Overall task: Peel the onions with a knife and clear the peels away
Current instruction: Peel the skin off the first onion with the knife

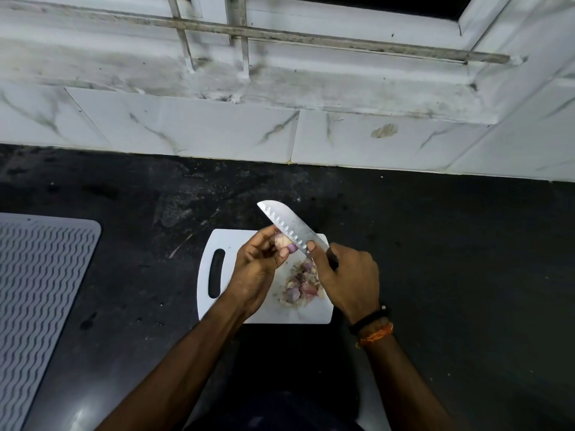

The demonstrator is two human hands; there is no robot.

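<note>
One small onion (283, 243) is in work right now, held above the far part of the white cutting board (267, 312), so you are in the middle of the peeling, not at the end of it. Its purple flesh shows at the lower edge beside a paler patch, which suggests the skin is partly off, though your fingers hide most of it. Below it, on the right half of the board, lies a heap of peels and onion pieces (301, 286); at least one rounded purple piece sits in the heap, but you cannot tell from this view how many onions are already peeled or how many are left. None of the peels have been cleared, so that whole step remains.

Your left hand (259, 269) has its fingers curled round the onion, pinching it between thumb and fingertips. Your right hand (348, 275) grips the handle of the knife (291, 227), thumb pressed up near the heel of the blade; the blade slants up and away to the left, its edge resting against the onion. Both hands are close together over the board.

Around the board is the dark counter (435, 244), with a grey ridged mat (40, 290) well off to the left
</note>
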